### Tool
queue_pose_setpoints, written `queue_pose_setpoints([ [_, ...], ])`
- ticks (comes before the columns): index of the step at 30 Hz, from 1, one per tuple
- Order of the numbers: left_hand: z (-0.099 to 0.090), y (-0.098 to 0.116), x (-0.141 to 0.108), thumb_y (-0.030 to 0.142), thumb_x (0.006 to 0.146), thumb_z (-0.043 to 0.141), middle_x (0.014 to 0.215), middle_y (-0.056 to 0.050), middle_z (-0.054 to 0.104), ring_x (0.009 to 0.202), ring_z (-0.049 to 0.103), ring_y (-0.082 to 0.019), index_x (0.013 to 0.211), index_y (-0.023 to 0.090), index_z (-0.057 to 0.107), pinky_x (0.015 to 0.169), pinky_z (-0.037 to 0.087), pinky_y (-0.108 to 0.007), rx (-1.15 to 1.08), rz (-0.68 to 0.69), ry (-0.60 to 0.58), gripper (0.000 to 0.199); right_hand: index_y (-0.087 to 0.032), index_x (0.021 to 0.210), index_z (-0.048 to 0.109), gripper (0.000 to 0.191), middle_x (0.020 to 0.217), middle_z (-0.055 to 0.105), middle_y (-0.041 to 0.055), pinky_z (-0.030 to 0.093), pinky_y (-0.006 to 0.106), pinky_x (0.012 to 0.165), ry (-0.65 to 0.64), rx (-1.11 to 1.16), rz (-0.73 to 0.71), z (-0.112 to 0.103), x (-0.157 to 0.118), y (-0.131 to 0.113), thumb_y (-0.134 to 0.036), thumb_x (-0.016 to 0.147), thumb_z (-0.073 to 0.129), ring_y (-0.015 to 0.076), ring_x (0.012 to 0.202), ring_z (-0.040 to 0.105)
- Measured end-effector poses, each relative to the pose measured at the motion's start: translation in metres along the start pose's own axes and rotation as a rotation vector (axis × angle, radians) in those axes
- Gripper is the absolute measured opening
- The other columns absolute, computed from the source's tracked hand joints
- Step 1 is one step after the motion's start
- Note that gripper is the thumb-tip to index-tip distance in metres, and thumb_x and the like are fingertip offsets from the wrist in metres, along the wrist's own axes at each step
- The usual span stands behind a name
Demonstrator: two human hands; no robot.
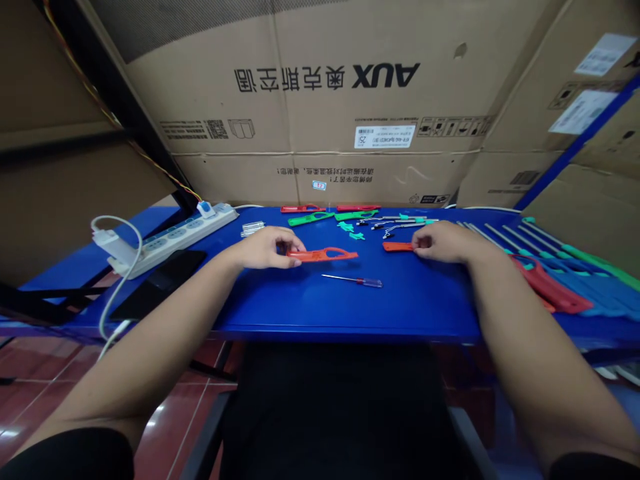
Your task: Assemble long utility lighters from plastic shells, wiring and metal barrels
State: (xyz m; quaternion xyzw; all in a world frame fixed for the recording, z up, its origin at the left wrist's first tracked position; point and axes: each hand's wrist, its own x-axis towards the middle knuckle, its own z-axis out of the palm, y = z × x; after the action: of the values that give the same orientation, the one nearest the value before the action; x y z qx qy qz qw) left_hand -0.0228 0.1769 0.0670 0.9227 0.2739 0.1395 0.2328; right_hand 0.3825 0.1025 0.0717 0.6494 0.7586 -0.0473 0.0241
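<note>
- Pinching a red bar at its left end: left grip, thumb and fingers closed on the plastic.
- Resting on the right end of a small red piece: right grip, fingertips in contact, firmness of hold impossible to tell.
- Long axes of both pieces running left to right, nearly in line, with a gap between them; left grip nearer the bar, right grip nearer the small piece.
- Lying just below the gap, untouched: a screwdriver on the blue table.
- Scattered farther ahead: green parts, red parts, metal rods.
- Along the right side: teal-tipped tools.
- Off to the left: a power strip and a phone.
- Behind the table: cartons.
</note>
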Motion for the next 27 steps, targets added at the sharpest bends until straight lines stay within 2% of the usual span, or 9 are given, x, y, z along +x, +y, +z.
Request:
queue_pose_setpoints([
  [3,0.008,0.022,-0.003,0.036,0.076,0.074,0.092,-0.003,0.07,0.079,0.064,-0.014,0.098,0.02,0.075,0.076,0.051,-0.026,-0.023,0.107,-0.108,0.027,-0.026,0.075,0.071,0.01,0.077,0.073,-0.0004,0.04,0.027,0.057,-0.005,-0.03,0.094,0.0,-0.004,0.016,-0.024,0.072,0.061,0.0187,0.069,0.064],
  [5,0.018,0.043,-0.008,0.036,0.077,0.075,0.095,-0.004,0.069,0.085,0.064,-0.017,0.101,0.02,0.075,0.08,0.051,-0.028,0.026,0.167,-0.153,0.028,-0.026,0.081,0.073,0.013,0.08,0.074,-0.0003,0.043,0.027,0.059,0.006,-0.048,0.119,0.001,-0.003,0.022,-0.026,0.074,0.061,0.0186,0.07,0.066],
  [8,0.038,0.071,-0.022,0.033,0.082,0.072,0.099,-0.006,0.067,0.09,0.065,-0.02,0.108,0.02,0.073,0.083,0.051,-0.031,0.118,0.12,-0.132,0.029,-0.025,0.095,0.074,0.02,0.095,0.076,0.0038,0.049,0.029,0.07,0.068,-0.091,0.133,0.001,0.006,0.026,-0.031,0.084,0.058,0.0216,0.084,0.068],
  [10,0.053,0.081,-0.032,0.03,0.083,0.071,0.102,-0.006,0.067,0.095,0.064,-0.022,0.112,0.021,0.072,0.088,0.051,-0.034,0.125,0.059,-0.079,0.031,-0.023,0.103,0.073,0.022,0.106,0.074,0.0079,0.051,0.033,0.079,0.102,-0.13,0.15,0.0,0.018,0.029,-0.031,0.09,0.057,0.025,0.096,0.068],
  [13,0.07,0.082,-0.043,0.028,0.085,0.069,0.104,-0.005,0.065,0.1,0.062,-0.021,0.115,0.023,0.07,0.09,0.05,-0.034,0.036,0.01,0.033,0.031,-0.021,0.119,0.067,0.028,0.125,0.065,0.0106,0.053,0.042,0.092,0.085,-0.184,0.164,-0.001,0.039,0.037,-0.035,0.096,0.059,0.0252,0.109,0.063],
  [15,0.076,0.079,-0.044,0.03,0.087,0.067,0.107,-0.005,0.063,0.101,0.061,-0.021,0.116,0.023,0.069,0.091,0.05,-0.034,-0.009,-0.004,0.074,0.03,-0.02,0.125,0.061,0.033,0.13,0.061,0.0102,0.055,0.045,0.092,0.038,-0.206,0.16,-0.002,0.053,0.044,-0.038,0.097,0.06,0.0229,0.11,0.063],
  [19,0.079,0.076,-0.044,0.03,0.087,0.067,0.107,-0.006,0.062,0.102,0.059,-0.021,0.118,0.024,0.068,0.092,0.049,-0.035,-0.013,-0.011,0.077,0.032,-0.02,0.126,0.061,0.034,0.129,0.061,0.0096,0.056,0.044,0.091,-0.056,-0.207,0.112,-0.002,0.07,0.056,-0.037,0.097,0.06,0.0226,0.108,0.063],
  [27,0.079,0.075,-0.047,0.029,0.085,0.069,0.107,-0.006,0.062,0.102,0.058,-0.023,0.117,0.025,0.069,0.092,0.049,-0.038,-0.013,-0.046,0.115,0.033,-0.019,0.127,0.06,0.036,0.129,0.061,0.0101,0.056,0.045,0.091,-0.057,-0.205,0.02,0.0,0.081,0.066,-0.037,0.097,0.061,0.0229,0.108,0.063],
])
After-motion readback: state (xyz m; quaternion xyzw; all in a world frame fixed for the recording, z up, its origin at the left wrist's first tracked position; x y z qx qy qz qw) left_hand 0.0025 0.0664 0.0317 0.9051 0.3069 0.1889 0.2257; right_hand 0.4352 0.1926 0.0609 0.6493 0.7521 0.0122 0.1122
